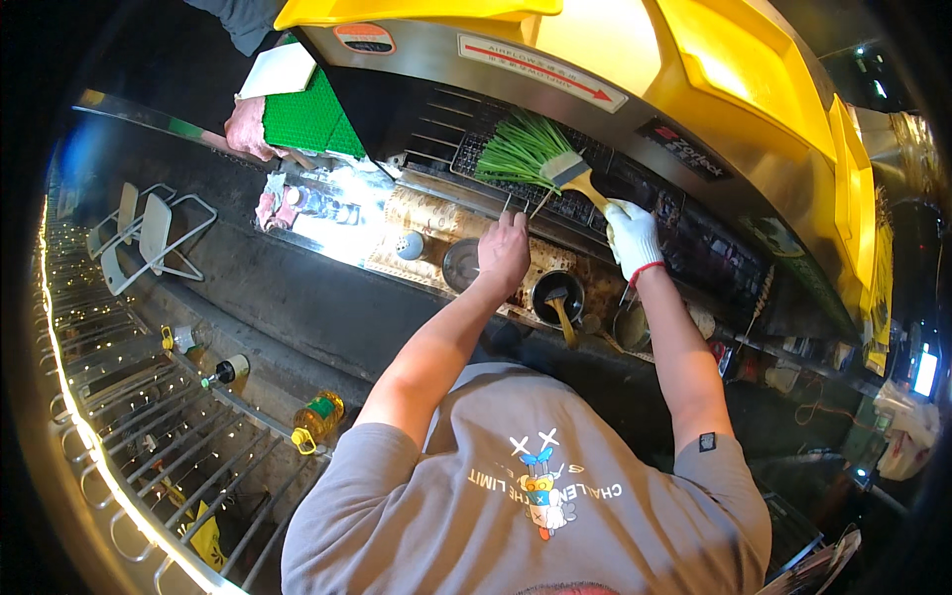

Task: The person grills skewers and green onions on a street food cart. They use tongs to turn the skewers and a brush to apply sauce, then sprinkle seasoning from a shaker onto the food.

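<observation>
A fan of green chive-like stalks (517, 152) lies on the wire grate (462, 158) of a grill. Over its gathered end rests a flat brush (593, 192) with a wooden handle, gripped by my right hand (634, 234) in a white knit glove with a red cuff. My bare left hand (507, 249) is at the grill's front edge, its fingers closed around the near ends of thin skewers (527, 206). One wooden stick (541, 204) slants up toward the stalks beside that hand. Whether the left fingers hold every skewer there is hidden.
Below the hands, a patterned counter cover (416, 208) bears a shaker (409, 245), a round bowl (455, 271) and a black bowl (541, 299) with another brush (563, 318). Yellow trays (766, 71) top the metal hood (535, 78). Folding chairs (155, 227) and an oil bottle (321, 415) stand left.
</observation>
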